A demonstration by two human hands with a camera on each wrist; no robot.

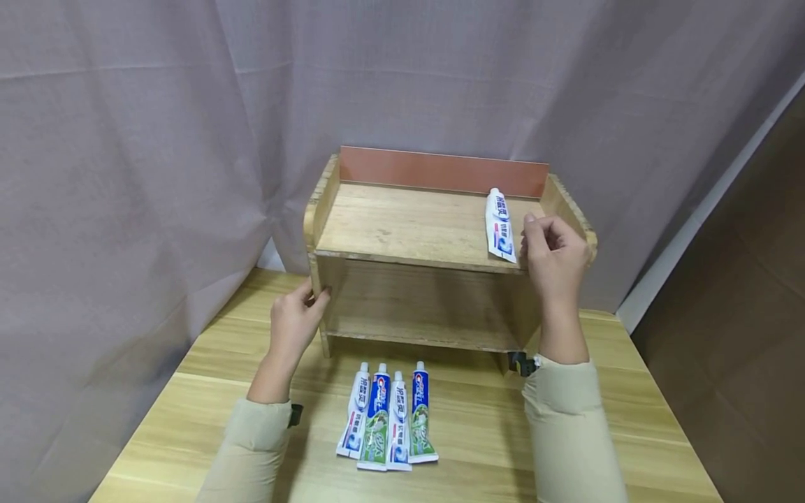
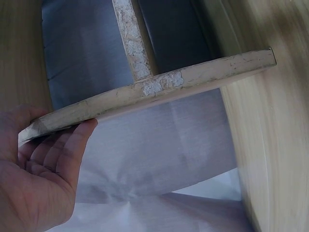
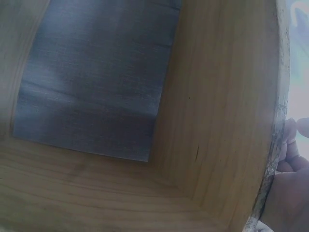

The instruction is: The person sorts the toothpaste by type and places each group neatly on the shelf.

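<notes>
A small two-tier wooden shelf (image 1: pixel 402 223) stands on the table. My left hand (image 1: pixel 295 314) grips the front edge of its left side panel (image 2: pixel 207 72), fingers curled along the panel in the left wrist view. On the top board, near the right end, lies a white toothpaste tube (image 1: pixel 499 227), cap toward the back. My right hand (image 1: pixel 556 255) is just right of that tube, thumb and forefinger close together, with a small gap to the tube. In the right wrist view the board's edge partly hides the right hand (image 3: pixel 289 179).
In front of the shelf, several toothpaste tubes lie side by side: white ones (image 1: pixel 355 412) alternate with blue-and-green ones (image 1: pixel 377 419), caps toward the shelf. A reddish strip (image 1: pixel 440 170) backs the top board. Grey cloth (image 1: pixel 402 77) hangs behind; a brown panel (image 1: pixel 742 279) stands at right.
</notes>
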